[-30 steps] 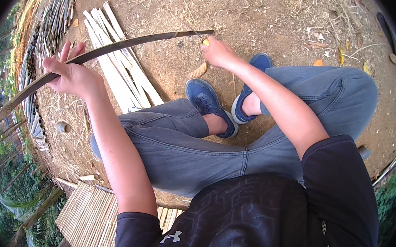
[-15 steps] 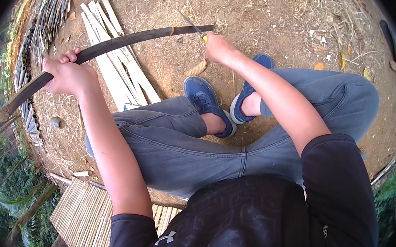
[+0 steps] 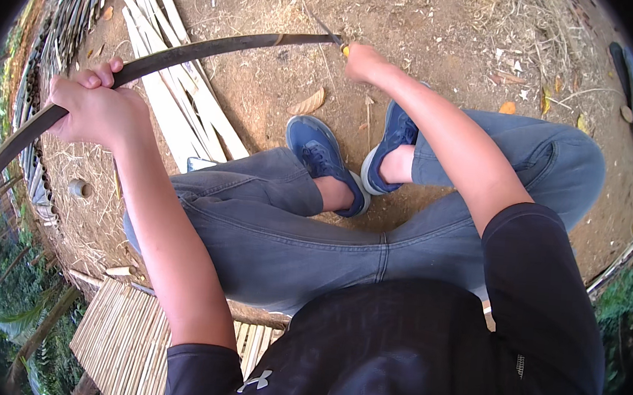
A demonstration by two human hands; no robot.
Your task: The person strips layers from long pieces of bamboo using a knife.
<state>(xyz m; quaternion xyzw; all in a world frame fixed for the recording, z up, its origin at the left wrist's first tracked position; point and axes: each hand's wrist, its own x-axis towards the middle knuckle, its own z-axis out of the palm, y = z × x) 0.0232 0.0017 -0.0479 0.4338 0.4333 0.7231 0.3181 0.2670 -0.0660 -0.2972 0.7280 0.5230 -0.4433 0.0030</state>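
Clearly mid-splitting: left hand (image 3: 98,107) clenches the strip (image 3: 194,48); right hand (image 3: 362,60), at one o'clock, grips a knife (image 3: 331,35), needing steady pull.

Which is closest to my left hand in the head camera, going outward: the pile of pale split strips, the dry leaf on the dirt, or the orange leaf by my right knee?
Measured from the left hand:
1. Pile of pale split strips, just to its right on the ground.
2. Dry leaf, farther right, above the blue shoes.
3. Orange leaf, far right, beyond the right forearm.
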